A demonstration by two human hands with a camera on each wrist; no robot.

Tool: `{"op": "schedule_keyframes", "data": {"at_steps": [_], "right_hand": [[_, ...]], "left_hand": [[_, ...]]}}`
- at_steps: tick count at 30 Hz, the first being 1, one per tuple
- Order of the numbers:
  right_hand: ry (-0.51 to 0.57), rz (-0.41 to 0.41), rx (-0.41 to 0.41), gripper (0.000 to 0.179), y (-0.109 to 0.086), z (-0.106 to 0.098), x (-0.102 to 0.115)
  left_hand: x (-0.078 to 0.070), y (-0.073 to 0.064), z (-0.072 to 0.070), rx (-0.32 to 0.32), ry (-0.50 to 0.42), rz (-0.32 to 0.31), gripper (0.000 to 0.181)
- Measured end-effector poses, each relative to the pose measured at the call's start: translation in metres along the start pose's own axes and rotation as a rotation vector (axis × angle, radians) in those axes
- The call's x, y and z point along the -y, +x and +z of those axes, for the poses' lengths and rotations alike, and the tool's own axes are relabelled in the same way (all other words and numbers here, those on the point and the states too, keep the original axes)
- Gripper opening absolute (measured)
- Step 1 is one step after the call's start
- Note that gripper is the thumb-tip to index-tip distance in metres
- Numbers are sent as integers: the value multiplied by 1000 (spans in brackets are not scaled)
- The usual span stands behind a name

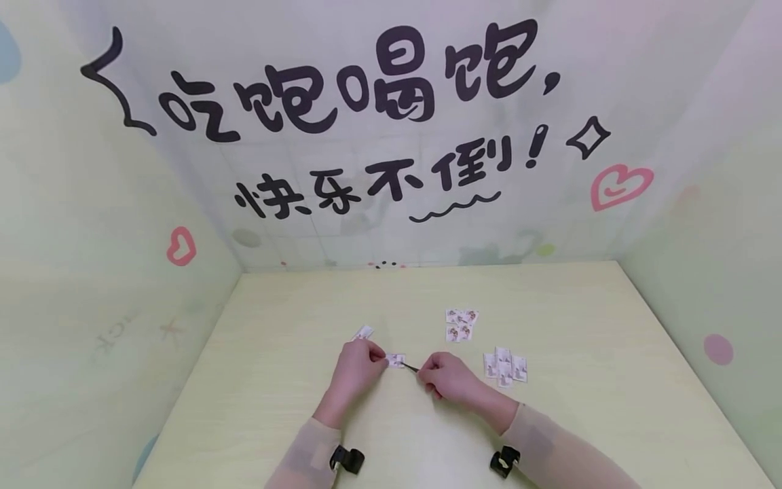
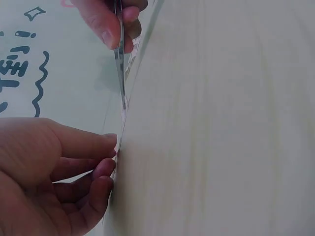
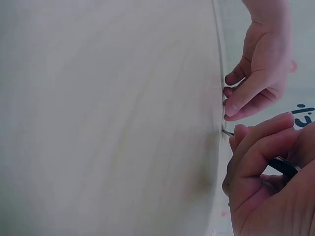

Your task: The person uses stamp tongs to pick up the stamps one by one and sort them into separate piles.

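My right hand (image 1: 451, 377) grips a pair of tweezers (image 2: 119, 69), its tips over the right part of a small printed paper piece (image 1: 396, 360). That piece lies low on the table, white with a purple print. At its left end, my left hand (image 1: 359, 367) pinches the edge between thumb and fingertips. Another paper piece (image 1: 364, 331) lies tilted just beyond the left hand, partly hidden by it. From the right wrist view, the dark end of the tweezers shows inside the curled right hand (image 3: 266, 172).
On the pale wooden table (image 1: 293, 305), a group of similar printed pieces (image 1: 453, 333) lies at the back right. Another cluster (image 1: 504, 367) is right of the right hand. Printed walls (image 1: 391, 238) enclose the back and sides. Black wrist straps (image 1: 347, 460) sit on both sleeves.
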State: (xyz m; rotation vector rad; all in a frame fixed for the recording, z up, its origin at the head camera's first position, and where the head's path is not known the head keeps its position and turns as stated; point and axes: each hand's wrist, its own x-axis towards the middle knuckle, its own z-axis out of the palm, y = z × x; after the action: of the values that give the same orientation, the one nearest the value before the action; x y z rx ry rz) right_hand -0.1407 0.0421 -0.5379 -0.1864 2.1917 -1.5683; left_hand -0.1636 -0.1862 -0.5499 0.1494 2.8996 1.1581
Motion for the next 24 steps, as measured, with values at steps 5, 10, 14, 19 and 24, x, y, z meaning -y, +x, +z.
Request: {"op": "schedule_keyframes", "data": {"at_steps": [5,10,14,19,24], "right_hand": [[-25,-1,0,10,2,1,0],[-45,3,15,10,4,2,-1],[-49,12,37,11,6,-3,-3],[-105,17,70,14,13,-15,-4],[-200,2,104,14,27,-27,-4]], "left_hand": [[2,1,1,-18,-3,-4,5],[4,0,-2,-6,-15,-10,5],[5,1,-4,1,-33,-15,6],[5,2,-7,24,-44,-17,5],[4,1,-9,67,-54,-25,4]]}}
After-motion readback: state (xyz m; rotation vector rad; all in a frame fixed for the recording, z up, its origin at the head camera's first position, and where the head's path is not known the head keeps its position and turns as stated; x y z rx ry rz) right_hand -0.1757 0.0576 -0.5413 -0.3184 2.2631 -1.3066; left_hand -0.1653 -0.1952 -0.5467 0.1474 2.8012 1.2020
